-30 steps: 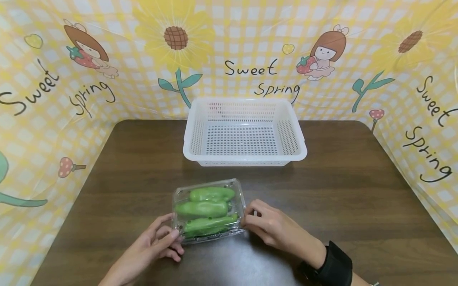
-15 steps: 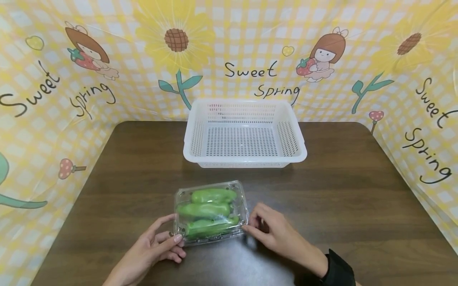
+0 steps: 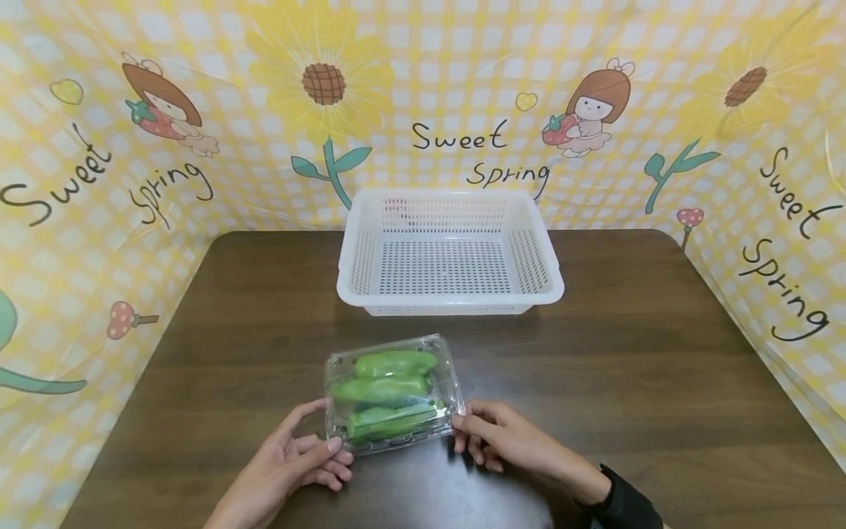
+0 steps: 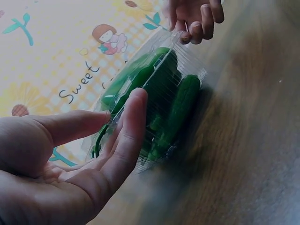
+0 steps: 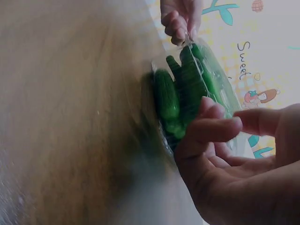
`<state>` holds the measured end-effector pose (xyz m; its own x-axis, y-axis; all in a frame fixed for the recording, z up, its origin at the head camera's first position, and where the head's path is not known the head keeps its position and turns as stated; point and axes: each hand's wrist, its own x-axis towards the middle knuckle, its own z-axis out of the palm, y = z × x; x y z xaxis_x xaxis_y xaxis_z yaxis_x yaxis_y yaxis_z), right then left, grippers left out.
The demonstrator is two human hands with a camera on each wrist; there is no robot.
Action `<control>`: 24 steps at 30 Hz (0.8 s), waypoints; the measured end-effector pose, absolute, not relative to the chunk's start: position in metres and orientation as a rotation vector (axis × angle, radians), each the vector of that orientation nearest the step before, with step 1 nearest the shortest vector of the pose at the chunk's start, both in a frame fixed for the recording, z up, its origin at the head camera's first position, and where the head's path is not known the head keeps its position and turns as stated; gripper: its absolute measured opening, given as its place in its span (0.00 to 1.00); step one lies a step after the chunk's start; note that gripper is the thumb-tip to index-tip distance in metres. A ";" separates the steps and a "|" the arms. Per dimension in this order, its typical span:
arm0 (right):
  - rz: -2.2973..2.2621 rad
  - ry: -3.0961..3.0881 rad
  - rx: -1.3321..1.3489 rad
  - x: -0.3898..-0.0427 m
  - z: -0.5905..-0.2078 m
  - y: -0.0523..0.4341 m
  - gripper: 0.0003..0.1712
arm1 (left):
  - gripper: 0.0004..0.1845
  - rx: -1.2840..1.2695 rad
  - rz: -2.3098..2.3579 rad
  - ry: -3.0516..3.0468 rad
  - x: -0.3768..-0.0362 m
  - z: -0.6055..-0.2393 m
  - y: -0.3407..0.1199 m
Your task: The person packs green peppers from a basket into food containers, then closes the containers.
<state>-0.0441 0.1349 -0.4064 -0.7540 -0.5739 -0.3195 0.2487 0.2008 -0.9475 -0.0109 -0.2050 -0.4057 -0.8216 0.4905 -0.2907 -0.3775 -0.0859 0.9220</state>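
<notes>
A lidded clear plastic clamshell box (image 3: pixel 446 371) is at the near middle of the table, slightly askew. Several long, smooth green vegetables (image 3: pixel 386 388) lie side by side inside, showing through the plastic. At the box's near left corner my left hand (image 3: pixel 280 459) holds the edge, thumb on top and index finger along the side. My right hand (image 3: pixel 512 438) pinches the near right corner, thumb at the rim and the other fingers curled below. In the left wrist view, the left thumb and index finger (image 4: pixel 136 115) meet the lid seam.
A white perforated plastic basket (image 3: pixel 449 300) stands behind the box, close to the back edge of the brown wooden table (image 3: pixel 628 353). Yellow checked cloth (image 3: pixel 456 59) with printed flowers and lettering encloses the back and both sides.
The right hand has shifted down at its corner, its fingers now curling lower beside the box. The box and left hand have moved slightly right. The head view has tilted up a little.
</notes>
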 end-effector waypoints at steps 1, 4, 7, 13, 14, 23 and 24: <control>-1.645 1.816 -0.292 -0.044 -0.407 0.135 0.22 | 0.36 0.111 1.955 1.626 -0.011 -0.406 -0.204; -1.678 1.816 -0.262 -0.043 -0.409 0.134 0.23 | 0.37 0.122 1.966 1.639 -0.011 -0.406 -0.202; -1.693 1.831 -0.232 -0.042 -0.409 0.133 0.25 | 0.36 0.123 1.975 1.655 -0.011 -0.406 -0.200; -1.704 1.864 -0.225 -0.041 -0.409 0.133 0.25 | 0.32 0.121 2.013 1.681 -0.011 -0.408 -0.196; -1.711 1.868 -0.226 -0.041 -0.409 0.133 0.24 | 0.31 0.139 2.031 1.679 -0.011 -0.409 -0.196; -1.768 1.874 -0.251 -0.038 -0.410 0.134 0.20 | 0.30 0.051 2.097 1.688 -0.010 -0.412 -0.186; -1.768 1.873 -0.260 -0.038 -0.410 0.135 0.20 | 0.30 0.059 2.104 1.687 -0.010 -0.412 -0.185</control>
